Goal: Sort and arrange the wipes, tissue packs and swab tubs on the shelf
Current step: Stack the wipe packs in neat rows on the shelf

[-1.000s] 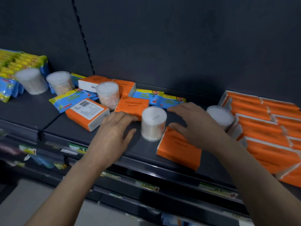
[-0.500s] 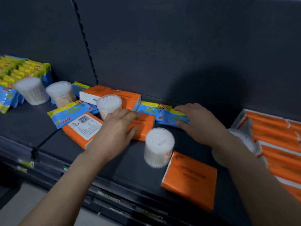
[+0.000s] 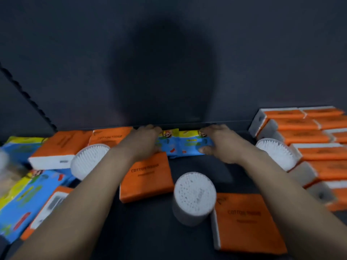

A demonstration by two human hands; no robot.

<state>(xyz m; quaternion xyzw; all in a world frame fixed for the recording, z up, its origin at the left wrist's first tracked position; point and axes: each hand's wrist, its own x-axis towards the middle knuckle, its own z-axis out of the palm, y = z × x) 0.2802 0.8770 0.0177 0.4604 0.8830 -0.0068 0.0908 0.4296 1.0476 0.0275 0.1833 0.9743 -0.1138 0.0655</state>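
view: head, the only one
background: dark back panel [image 3: 169,53] is filling the upper half, with a rounded shadow falling on it; dark shelf [image 3: 150,235] is running below
task thing: two blue wipes packs [image 3: 180,145] are lying side by side at the back centre of the shelf, right against the back panel
long axis: the pair is running left-right along the back panel, flat, printed face up
left hand [image 3: 144,141]: is covering the pair's left end, fingers bending over the far edge; thumb hidden, so cannot tell if it is gripping or only pressing
right hand [image 3: 219,145]: is pinching the right end, thumb on the near edge, fingers curling over the far edge
nearer hand: neither; one is sitting at each end, with the pair between them
direction: the pair is lying straight ahead of both wrists
close by: orange tissue pack [image 3: 148,177] is lying under the left wrist, touching the pair's front edge; centre swab tub [image 3: 194,196] is standing between the forearms, apart from the pair
sides: left swab tub [image 3: 88,158] and more blue wipes [image 3: 28,199] are sitting to the left; right swab tub [image 3: 277,152] and stacked orange packs [image 3: 309,139] to the right
judgement: the pair is probably coming out as one unit; going left to the other wipes means clearing the left swab tub
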